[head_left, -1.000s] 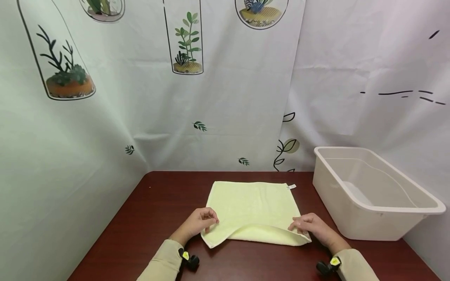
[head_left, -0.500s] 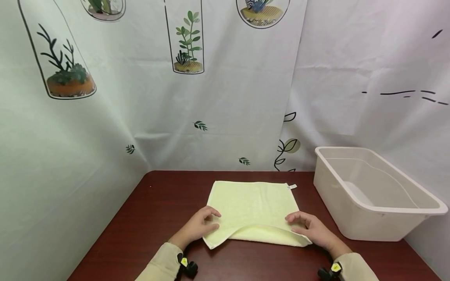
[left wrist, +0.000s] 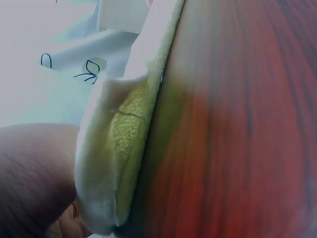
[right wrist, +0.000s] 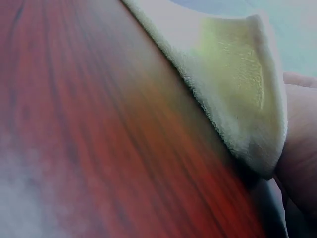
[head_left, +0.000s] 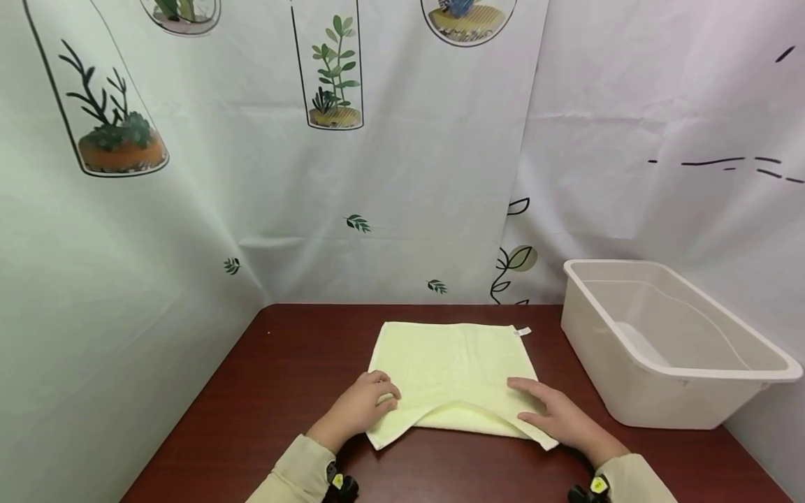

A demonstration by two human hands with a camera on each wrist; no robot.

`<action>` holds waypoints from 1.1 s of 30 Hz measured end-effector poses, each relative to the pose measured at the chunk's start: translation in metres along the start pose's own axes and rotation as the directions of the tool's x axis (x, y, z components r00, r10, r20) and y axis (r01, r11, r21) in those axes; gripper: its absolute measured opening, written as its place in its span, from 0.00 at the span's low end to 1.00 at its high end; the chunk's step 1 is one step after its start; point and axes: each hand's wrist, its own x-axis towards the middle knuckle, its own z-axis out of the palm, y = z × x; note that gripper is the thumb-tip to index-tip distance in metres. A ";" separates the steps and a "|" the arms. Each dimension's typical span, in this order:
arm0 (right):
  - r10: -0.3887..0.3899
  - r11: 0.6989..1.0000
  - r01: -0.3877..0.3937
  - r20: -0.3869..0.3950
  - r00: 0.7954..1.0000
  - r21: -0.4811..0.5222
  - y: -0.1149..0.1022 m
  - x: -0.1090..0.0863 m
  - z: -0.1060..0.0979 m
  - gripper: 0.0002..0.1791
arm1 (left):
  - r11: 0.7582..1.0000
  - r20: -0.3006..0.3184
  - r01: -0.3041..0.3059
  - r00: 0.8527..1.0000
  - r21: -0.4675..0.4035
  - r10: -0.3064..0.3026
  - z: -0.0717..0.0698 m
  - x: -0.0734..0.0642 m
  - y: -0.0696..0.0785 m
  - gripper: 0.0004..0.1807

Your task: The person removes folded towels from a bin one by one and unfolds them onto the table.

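Observation:
A pale yellow towel lies folded on the dark red-brown table, a small white tag at its far right corner. Its near edge bows up in the middle, showing a lower layer, and both near corners point toward the person. On the towel's left side rests my left hand, fingers loosely bent. My right hand touches the right side with fingers extended and thumb apart. From the left wrist, the towel's layered edge shows beside the hand; the right wrist view has the raised towel corner, fingertips hidden behind it.
A beige plastic tub stands on the right of the table, close to the right hand. White printed curtains hang behind and along the sides. A small black camera is strapped to each wrist.
Both hands have loosened from the towel's near corners, and the right fingers have straightened. The near right corner has turned down toward the person. The left hand has shifted slightly inward.

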 end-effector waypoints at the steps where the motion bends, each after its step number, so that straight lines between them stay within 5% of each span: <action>1: -0.003 1.000 0.003 0.009 1.000 -0.015 0.001 0.000 0.000 0.32 | 1.000 -0.002 -0.005 1.000 0.005 0.005 -0.001 0.001 0.000 0.05; 6: -0.002 0.997 0.007 0.061 0.998 -0.079 -0.001 -0.002 -0.002 0.45 | 0.999 0.093 0.015 0.996 -0.033 -0.011 -0.010 0.002 0.003 0.20; 12: -0.036 0.994 0.046 0.102 0.994 -0.097 -0.006 -0.002 -0.004 0.60 | 0.989 0.263 0.070 0.964 -0.132 -0.034 -0.019 -0.002 0.005 0.48; 18: 0.033 0.987 -0.011 0.140 0.990 -0.158 -0.015 0.010 -0.006 0.58 | 0.983 0.292 0.142 0.951 -0.119 -0.102 -0.022 0.003 0.019 0.47; 23: 0.173 0.973 -0.147 0.143 0.974 -0.177 -0.021 0.041 -0.012 0.48 | 0.969 0.266 0.247 0.935 -0.007 -0.236 -0.026 0.030 0.042 0.38; 26: 0.288 0.953 -0.273 0.116 0.951 -0.133 -0.022 0.066 -0.013 0.43 | 0.952 0.221 0.307 0.929 -0.018 -0.296 -0.022 0.055 0.047 0.35; 29: 0.438 0.899 -0.437 0.062 0.897 -0.040 -0.020 0.088 -0.004 0.39 | 0.922 0.152 0.370 0.924 -0.116 -0.352 -0.009 0.076 0.044 0.33; 33: 0.547 0.837 -0.546 0.030 0.837 -0.035 -0.011 0.103 0.018 0.37 | 0.891 0.093 0.412 0.911 -0.189 -0.401 0.015 0.086 0.036 0.32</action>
